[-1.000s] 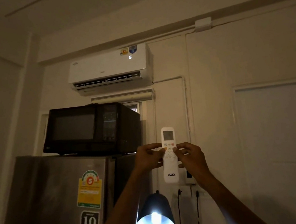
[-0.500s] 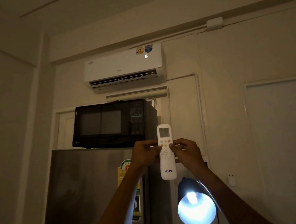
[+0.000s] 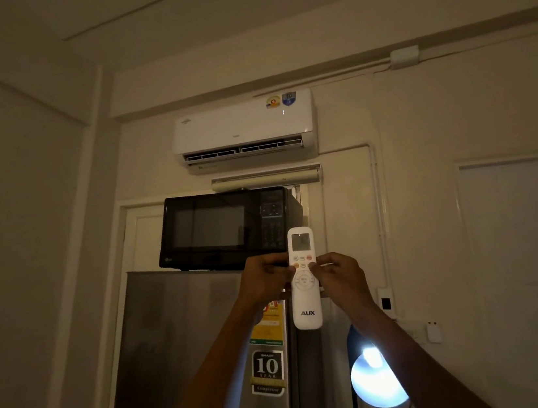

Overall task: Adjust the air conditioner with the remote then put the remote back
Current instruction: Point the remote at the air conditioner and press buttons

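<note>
A white remote (image 3: 306,301) marked AUX stands upright in front of me, its small screen at the top. My left hand (image 3: 264,281) grips its left edge and my right hand (image 3: 340,276) grips its right edge, both thumbs on the button pad. High on the wall above hangs the white air conditioner (image 3: 244,128), its lower louvre open and a faint light on its front panel.
A black microwave (image 3: 226,230) sits on a steel fridge (image 3: 191,351) just behind the remote. A lit lamp (image 3: 378,381) glows low at the right. Wall sockets (image 3: 386,303) and a white door (image 3: 536,271) are on the right wall.
The view has swung, so the room shifted right in frame. Both hands keep the remote held up. The lit digit on the air conditioner's panel is now only a faint dot.
</note>
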Available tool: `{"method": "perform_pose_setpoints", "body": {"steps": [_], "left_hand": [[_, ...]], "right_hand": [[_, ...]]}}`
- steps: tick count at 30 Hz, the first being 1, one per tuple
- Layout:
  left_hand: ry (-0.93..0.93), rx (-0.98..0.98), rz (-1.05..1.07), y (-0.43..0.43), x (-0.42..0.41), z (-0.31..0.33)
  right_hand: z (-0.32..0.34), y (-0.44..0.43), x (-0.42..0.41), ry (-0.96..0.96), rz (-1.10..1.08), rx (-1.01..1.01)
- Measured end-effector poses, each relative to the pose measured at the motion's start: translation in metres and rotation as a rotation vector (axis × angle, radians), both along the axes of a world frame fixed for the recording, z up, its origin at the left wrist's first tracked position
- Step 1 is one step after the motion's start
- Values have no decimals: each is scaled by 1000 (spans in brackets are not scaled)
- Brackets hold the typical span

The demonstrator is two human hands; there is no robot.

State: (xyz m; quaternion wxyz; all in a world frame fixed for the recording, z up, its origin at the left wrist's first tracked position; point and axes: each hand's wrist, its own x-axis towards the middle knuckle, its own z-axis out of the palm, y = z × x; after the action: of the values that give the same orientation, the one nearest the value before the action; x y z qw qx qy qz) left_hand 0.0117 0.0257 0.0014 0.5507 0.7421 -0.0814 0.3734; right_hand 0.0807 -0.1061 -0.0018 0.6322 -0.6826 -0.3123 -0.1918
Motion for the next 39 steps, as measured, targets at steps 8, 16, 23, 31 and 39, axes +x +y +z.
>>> {"method": "perform_pose_setpoints", "body": {"steps": [8,16,23,31,39], "left_hand": [[-17,40,-15,-1,-13,-1],[-28,60,-36,2,-21,3],[-35,49,-54,1,-26,3],[-11,38,-34,4,-28,8],[2,24,-35,5,-29,9]], "right_hand": [[4,-5,-22,16,-19,-30],[8,-5,-37,29,-35,-38],[11,-6,-47,27,-54,-40],[13,-4,-51,20,-60,-41],[14,-2,-52,17,-58,-47]]}}
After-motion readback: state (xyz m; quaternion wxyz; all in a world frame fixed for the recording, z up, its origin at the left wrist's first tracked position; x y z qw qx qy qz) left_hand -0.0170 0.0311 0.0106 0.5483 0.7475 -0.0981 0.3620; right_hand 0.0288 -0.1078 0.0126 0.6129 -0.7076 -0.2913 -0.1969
